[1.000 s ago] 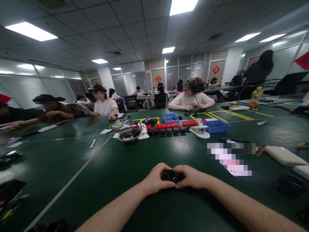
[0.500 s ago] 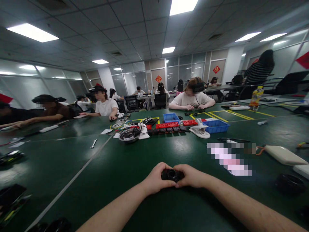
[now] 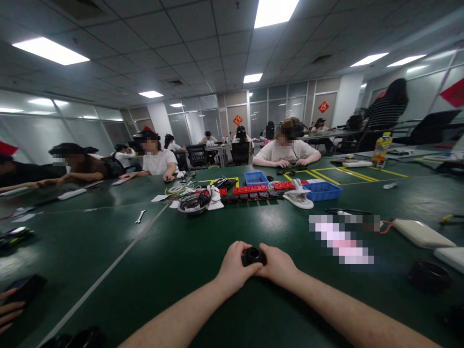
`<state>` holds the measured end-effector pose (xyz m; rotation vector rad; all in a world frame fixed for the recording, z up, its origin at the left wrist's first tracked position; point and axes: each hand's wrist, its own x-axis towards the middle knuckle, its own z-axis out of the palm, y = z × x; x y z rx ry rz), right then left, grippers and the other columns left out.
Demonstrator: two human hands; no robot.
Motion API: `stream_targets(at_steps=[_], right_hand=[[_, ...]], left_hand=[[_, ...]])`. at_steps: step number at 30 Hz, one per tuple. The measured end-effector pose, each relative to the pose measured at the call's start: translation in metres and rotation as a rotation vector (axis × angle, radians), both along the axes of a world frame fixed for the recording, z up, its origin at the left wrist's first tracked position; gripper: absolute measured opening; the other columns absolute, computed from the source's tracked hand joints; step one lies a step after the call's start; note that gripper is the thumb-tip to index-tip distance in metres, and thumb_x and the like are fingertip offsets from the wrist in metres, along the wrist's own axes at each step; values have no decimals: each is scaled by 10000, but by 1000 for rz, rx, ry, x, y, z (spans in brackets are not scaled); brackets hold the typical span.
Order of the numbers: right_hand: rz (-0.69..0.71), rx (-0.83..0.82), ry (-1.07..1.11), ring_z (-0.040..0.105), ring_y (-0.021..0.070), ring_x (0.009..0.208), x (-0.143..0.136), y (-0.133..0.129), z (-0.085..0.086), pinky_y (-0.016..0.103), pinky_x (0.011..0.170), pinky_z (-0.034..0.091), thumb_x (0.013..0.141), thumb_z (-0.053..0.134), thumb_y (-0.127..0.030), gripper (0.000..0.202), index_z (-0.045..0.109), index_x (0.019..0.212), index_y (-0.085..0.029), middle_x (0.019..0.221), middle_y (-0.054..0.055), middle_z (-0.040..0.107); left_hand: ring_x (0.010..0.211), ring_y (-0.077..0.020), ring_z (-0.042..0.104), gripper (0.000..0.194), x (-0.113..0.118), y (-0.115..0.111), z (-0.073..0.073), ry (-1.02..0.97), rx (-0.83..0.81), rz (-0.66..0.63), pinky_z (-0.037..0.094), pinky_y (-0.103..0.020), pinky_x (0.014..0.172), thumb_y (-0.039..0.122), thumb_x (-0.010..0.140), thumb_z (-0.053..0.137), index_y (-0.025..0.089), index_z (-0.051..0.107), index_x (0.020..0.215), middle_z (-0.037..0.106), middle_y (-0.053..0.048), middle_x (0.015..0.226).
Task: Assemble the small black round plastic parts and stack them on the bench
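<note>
Between my two hands, low over the green table (image 3: 174, 270), is a small black part with a round hollow collar (image 3: 254, 254) facing up. My left hand (image 3: 233, 267) is closed round its left side, thumb across the front. On the other side my right hand (image 3: 278, 262) grips it with the fingers bent in. The hands nearly touch at the front, and much of the part is hidden by the fingers, so its exact kind does not show.
Ahead stand red power strips (image 3: 250, 189), blue trays (image 3: 322, 191), a white clamp (image 3: 299, 195) and tangled cables (image 3: 184, 189). A wrench (image 3: 140, 216) lies left; a black ring-shaped part (image 3: 429, 276) sits right. Another person's hand (image 3: 10, 309) reaches in at the lower left.
The black part has tilted and turned in my hands, and both hands have shifted slightly left. Another person's hand has appeared at the lower left edge over a dark object.
</note>
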<state>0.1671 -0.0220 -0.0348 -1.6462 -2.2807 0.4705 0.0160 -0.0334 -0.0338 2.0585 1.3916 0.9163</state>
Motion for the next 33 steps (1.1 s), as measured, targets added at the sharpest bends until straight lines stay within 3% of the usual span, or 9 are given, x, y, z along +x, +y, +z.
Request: stream_targets(at_steps=[5, 9, 12, 17, 24, 33], right_hand=[[-23, 15, -56, 558, 186, 689, -5, -4, 3, 231, 506, 317, 653, 545, -430, 279, 491, 765, -181, 780, 48, 594], [35, -26, -20, 552, 186, 690, 2, -4, 7, 225, 509, 324, 586, 592, -514, 410, 503, 804, -178, 796, 54, 590], [147, -65, 36, 535, 168, 676, 12, -1, 10, 215, 506, 319, 549, 638, -490, 447, 508, 853, -189, 786, 28, 581], [382, -252, 186, 518, 128, 655, 24, 4, 15, 197, 531, 342, 593, 648, -377, 402, 520, 925, -189, 771, -11, 575], [437, -303, 210, 521, 141, 703, 26, 6, 17, 213, 601, 366, 565, 673, -298, 386, 559, 916, -182, 801, -15, 582], [487, -329, 262, 513, 129, 676, 27, 10, 16, 199, 566, 355, 592, 657, -269, 317, 573, 881, -169, 764, -26, 574]], left_hand=[[806, -170, 455, 279, -1, 3, 0, 18, 2, 6, 356, -278, 703, 288, 615, 634, 181, 495, 833, 486, -9, 831], [819, -167, 460, 311, -5, 5, 0, -8, -21, -52, 361, -268, 709, 277, 601, 647, 177, 501, 858, 491, -14, 857], [816, -161, 466, 337, -9, 7, 1, -39, -60, -126, 363, -255, 704, 280, 590, 659, 173, 507, 870, 496, -13, 870], [779, -148, 461, 360, -14, 6, 8, -38, -137, -239, 366, -239, 672, 310, 578, 668, 171, 512, 872, 488, -8, 861], [738, -123, 443, 369, -13, 4, 11, -22, -191, -338, 361, -211, 631, 294, 558, 684, 171, 511, 859, 464, 5, 845], [748, -130, 447, 364, -12, 3, 13, 13, -169, -330, 366, -220, 641, 309, 566, 678, 176, 518, 864, 465, -3, 852]])
